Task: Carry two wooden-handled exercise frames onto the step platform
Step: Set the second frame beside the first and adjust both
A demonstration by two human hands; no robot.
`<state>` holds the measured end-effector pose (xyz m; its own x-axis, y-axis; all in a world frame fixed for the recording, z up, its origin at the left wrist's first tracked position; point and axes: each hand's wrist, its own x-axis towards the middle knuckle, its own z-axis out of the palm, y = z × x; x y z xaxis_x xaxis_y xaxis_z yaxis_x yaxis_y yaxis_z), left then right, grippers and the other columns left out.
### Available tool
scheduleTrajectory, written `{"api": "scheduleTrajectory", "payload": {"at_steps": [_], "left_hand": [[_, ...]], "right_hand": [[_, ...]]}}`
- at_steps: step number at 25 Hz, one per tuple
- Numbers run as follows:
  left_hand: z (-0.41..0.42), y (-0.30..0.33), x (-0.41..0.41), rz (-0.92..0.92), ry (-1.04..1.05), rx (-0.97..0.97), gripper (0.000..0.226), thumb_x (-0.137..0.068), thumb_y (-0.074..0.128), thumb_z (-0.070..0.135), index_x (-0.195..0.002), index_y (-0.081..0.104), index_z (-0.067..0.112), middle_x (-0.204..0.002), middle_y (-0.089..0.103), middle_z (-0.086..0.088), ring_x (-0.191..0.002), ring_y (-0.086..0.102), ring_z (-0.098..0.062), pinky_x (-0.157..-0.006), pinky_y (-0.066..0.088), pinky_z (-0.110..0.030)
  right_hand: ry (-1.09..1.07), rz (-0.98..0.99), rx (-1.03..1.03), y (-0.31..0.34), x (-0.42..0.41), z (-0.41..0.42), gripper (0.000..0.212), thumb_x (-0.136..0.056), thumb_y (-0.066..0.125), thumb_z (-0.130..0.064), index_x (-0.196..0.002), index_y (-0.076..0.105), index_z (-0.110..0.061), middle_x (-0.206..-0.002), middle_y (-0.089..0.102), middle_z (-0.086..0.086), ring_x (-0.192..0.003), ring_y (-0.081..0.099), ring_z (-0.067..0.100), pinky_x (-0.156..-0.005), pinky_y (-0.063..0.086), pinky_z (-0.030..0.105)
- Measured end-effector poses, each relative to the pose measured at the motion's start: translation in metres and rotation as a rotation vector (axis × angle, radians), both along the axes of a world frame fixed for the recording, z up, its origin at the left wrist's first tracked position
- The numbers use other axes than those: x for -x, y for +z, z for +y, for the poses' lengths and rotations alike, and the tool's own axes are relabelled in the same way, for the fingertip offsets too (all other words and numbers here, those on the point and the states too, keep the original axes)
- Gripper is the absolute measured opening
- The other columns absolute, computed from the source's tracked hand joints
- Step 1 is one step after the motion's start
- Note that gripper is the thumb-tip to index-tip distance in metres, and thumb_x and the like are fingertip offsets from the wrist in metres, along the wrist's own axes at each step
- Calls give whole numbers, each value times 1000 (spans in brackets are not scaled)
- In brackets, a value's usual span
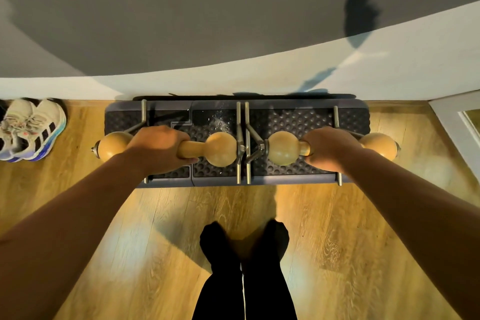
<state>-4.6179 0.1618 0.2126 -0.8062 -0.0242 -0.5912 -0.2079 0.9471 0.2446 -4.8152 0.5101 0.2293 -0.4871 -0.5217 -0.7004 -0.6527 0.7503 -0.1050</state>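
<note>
Left hand (155, 148) and right hand (330, 149) each grip 1 wooden-handled frame (220, 148) (283, 147) over step platform (298, 118); sneakers (28, 130) at left.

The wooden floor (135, 254) carries a dark step platform (355, 122) with a dimpled top, set against the white wall base. On the platform, two frames stand side by side: the left frame (222, 148) and the right frame (281, 148), their metal feet on the dimpled surface, nearly touching at the platform's middle. Left of the platform, a pair of sneakers (28, 130) lies on the floor.
</note>
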Motion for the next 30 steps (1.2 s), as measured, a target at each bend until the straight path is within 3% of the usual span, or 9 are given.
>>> {"api": "scheduleTrajectory", "payload": {"at_steps": [8, 14, 30], "left_hand": [[9, -12, 0, 18, 16, -17, 31, -85, 64, 73, -91, 58, 44, -71, 58, 21, -66, 52, 2, -58, 34, -25], [10, -13, 7, 27, 4, -4, 32, -85, 62, 75, -86, 51, 45, -68, 55, 22, -63, 50, 3, -55, 29, -22], [9, -11, 9, 17, 26, 7, 31, -87, 64, 71, -94, 57, 41, -71, 53, 22, -67, 53, -2, -64, 40, -29]], "right_hand": [[-9, 22, 4, -11, -6, -3, 14, -83, 69, -29, -73, 59, -31, -70, 62, -7, -65, 60, 13, -57, 47, 32], [-49, 3, 1, -10, -6, -4, 16, -82, 69, -28, -70, 60, -31, -68, 63, -7, -64, 61, 13, -54, 45, 30], [-11, 67, -44, -7, -6, -14, 6, -86, 69, -28, -81, 65, -28, -71, 62, -5, -66, 60, 14, -56, 42, 29]]}}
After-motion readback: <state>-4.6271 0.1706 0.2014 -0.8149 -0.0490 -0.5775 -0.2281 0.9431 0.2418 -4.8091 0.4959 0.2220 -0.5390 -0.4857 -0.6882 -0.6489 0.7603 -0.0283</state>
